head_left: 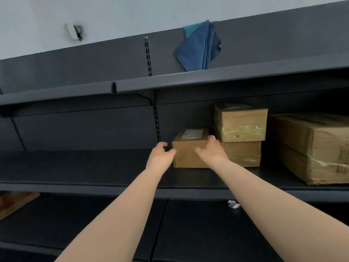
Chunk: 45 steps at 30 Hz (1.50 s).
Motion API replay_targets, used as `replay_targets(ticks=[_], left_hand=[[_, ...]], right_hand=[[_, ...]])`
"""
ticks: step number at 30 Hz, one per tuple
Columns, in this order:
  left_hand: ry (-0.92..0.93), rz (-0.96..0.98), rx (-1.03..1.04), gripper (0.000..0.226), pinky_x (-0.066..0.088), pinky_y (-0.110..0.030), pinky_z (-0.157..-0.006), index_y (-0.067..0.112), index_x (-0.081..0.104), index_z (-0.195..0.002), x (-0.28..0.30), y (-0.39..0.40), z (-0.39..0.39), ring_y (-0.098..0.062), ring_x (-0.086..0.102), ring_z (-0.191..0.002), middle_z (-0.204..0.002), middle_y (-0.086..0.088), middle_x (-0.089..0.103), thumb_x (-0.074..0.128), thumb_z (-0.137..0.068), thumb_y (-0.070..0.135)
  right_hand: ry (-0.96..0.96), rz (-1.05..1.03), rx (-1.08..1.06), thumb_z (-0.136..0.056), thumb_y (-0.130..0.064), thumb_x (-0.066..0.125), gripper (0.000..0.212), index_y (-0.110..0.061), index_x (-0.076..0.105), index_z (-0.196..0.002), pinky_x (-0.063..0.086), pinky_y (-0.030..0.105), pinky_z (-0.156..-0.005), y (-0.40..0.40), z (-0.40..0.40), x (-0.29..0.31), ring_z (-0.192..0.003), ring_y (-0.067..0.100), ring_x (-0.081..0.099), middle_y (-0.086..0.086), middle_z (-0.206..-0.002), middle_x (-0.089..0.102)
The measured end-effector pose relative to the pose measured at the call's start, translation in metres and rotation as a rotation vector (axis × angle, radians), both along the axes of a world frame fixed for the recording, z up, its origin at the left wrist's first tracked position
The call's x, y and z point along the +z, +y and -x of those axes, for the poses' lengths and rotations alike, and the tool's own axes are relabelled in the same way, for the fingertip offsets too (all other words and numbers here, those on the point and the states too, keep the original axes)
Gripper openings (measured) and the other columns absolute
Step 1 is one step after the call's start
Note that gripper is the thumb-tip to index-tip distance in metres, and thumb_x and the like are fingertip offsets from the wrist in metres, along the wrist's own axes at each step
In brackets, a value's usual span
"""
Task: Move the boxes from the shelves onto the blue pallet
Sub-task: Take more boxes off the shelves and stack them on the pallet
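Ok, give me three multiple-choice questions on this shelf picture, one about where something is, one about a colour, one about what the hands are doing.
1. Where does the small box with the label stand?
A. on the top shelf
B. on the middle shelf, left of the stacked boxes
C. on the floor

2. What colour is the cloth hanging above?
A. red
B. yellow
C. blue

3. What are the hands doing?
A. the left hand and right hand reach to either side of the small box
B. lifting the large box
C. folding the cloth

Answers: B, it sits beside the stack; C, it reads blue; A, both flank its sides.
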<state>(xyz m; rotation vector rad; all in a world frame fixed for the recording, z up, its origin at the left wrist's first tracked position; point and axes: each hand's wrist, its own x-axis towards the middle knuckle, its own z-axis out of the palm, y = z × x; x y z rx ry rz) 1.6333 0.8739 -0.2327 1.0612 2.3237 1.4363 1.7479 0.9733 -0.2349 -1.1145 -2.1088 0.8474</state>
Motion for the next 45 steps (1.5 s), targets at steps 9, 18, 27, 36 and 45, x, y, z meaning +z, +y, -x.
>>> replay_targets(ticks=[9,18,27,36,45], left_hand=[[-0.238,-0.020,0.040,0.064,0.041,-0.028,-0.089,0.012,0.025,-0.146,-0.009,0.087,0.028,-0.027,0.047,-0.122,-0.139,-0.009,0.044,0.052,-0.092,0.036],[-0.325,-0.233,0.135,0.041,0.046,-0.033,-0.074,0.020,0.043,-0.111,-0.025,0.032,0.030,-0.019,0.053,-0.097,-0.123,-0.007,0.050,0.064,-0.084,0.043],[-0.134,-0.280,0.225,0.038,0.048,-0.026,-0.070,0.018,0.049,-0.106,-0.035,-0.189,-0.004,-0.008,0.053,-0.085,-0.109,0.001,0.053,0.071,-0.079,0.029],[-0.174,-0.232,0.294,0.034,0.049,-0.026,-0.075,0.019,0.048,-0.104,-0.077,-0.413,-0.088,-0.009,0.055,-0.089,-0.095,0.009,0.054,0.071,-0.080,0.025],[-0.188,-0.052,0.418,0.049,0.051,-0.043,-0.091,0.024,0.050,-0.125,-0.126,-0.559,-0.183,-0.017,0.055,-0.106,-0.113,0.004,0.057,0.071,-0.080,0.027]], right_hand=[[0.134,0.288,-0.095,-0.100,-0.041,0.036,0.060,0.001,0.025,-0.142,0.041,0.035,-0.092,0.060,0.051,-0.007,-0.124,0.035,0.047,0.019,-0.140,0.043],[0.191,0.171,-0.080,-0.097,-0.042,0.043,0.055,0.001,0.042,-0.132,0.042,0.036,-0.092,0.011,0.050,-0.023,-0.114,0.036,0.050,0.019,-0.137,0.034],[0.451,0.265,0.119,-0.088,-0.029,0.060,0.049,-0.007,0.042,-0.128,0.038,0.020,-0.057,-0.195,0.021,-0.045,-0.090,0.014,0.049,0.004,-0.118,0.051],[0.482,0.403,0.250,-0.084,-0.020,0.067,0.057,-0.012,0.038,-0.133,0.042,0.015,-0.066,-0.404,-0.059,-0.099,-0.094,0.008,0.050,-0.002,-0.118,0.050],[0.317,0.524,0.419,-0.083,-0.023,0.070,0.067,-0.014,0.034,-0.138,0.042,0.026,-0.080,-0.533,-0.148,-0.145,-0.101,0.010,0.046,0.003,-0.127,0.045]])
